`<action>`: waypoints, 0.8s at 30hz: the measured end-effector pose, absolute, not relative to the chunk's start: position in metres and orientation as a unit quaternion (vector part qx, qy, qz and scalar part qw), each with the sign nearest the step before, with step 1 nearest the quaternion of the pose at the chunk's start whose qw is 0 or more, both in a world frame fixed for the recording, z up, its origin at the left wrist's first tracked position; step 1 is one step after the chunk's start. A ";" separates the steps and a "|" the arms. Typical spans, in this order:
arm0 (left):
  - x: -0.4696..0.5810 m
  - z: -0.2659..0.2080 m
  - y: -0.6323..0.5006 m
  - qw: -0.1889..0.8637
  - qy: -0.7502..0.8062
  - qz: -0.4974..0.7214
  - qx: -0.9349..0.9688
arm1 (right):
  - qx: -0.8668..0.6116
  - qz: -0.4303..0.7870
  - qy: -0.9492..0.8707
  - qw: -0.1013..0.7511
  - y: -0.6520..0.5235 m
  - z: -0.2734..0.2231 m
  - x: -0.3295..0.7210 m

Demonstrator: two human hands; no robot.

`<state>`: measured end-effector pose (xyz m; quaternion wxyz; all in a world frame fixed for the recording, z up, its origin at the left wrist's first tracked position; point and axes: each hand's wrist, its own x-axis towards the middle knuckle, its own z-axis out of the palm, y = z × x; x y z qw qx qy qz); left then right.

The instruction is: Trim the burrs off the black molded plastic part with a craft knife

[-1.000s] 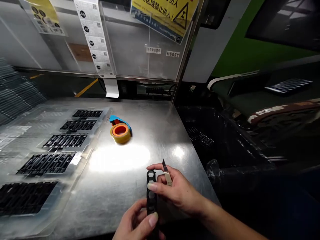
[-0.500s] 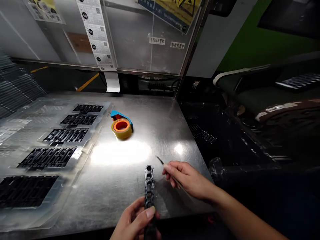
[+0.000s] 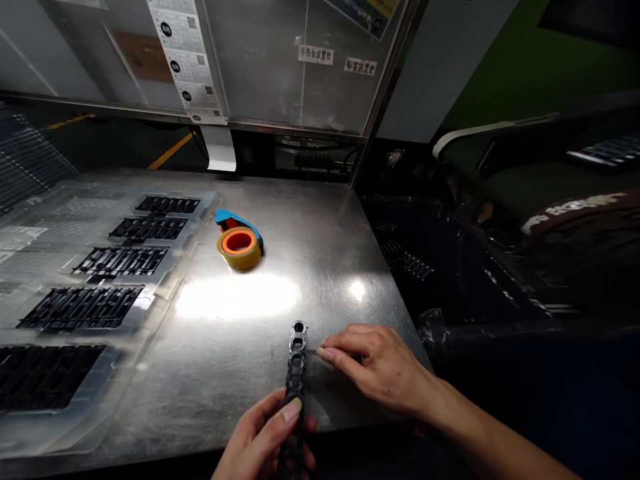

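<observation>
My left hand (image 3: 273,433) is closed round the lower part of a narrow black plastic strip (image 3: 297,360), thumb on top. The strip has a row of ring-shaped openings and points away from me over the steel table. On its right side, my right hand (image 3: 373,360) pinches a thin pointed tool (image 3: 311,351) between thumb and fingers. The tool's tip is at the strip's right edge; whether it touches is too fine to tell. Most of the tool is hidden by the hand.
Clear plastic trays (image 3: 170,293) with several black slatted parts (image 3: 120,261) lie on the left. A tape dispenser (image 3: 240,248) with an orange core sits on the steel table (image 3: 320,253). Right of the table edge is a black plastic-lined bin (image 3: 465,267) holding dark parts.
My right hand has turned and brought the tool's tip from above right of the strip to its right edge. The left hand and strip have shifted only slightly. The view has tilted down a little.
</observation>
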<state>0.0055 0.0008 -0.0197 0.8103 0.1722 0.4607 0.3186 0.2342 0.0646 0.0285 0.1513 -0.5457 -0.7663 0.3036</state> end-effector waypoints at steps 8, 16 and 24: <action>0.004 -0.023 -0.002 0.808 0.467 0.307 0.187 | -0.539 0.268 -0.787 0.134 0.064 0.031 0.240; 0.004 -0.019 -0.003 0.803 0.474 0.306 0.194 | -0.527 0.268 -0.797 0.123 0.068 0.033 0.242; 0.008 -0.013 0.001 0.796 0.469 0.296 0.243 | -0.516 0.264 -0.808 0.105 0.071 0.036 0.245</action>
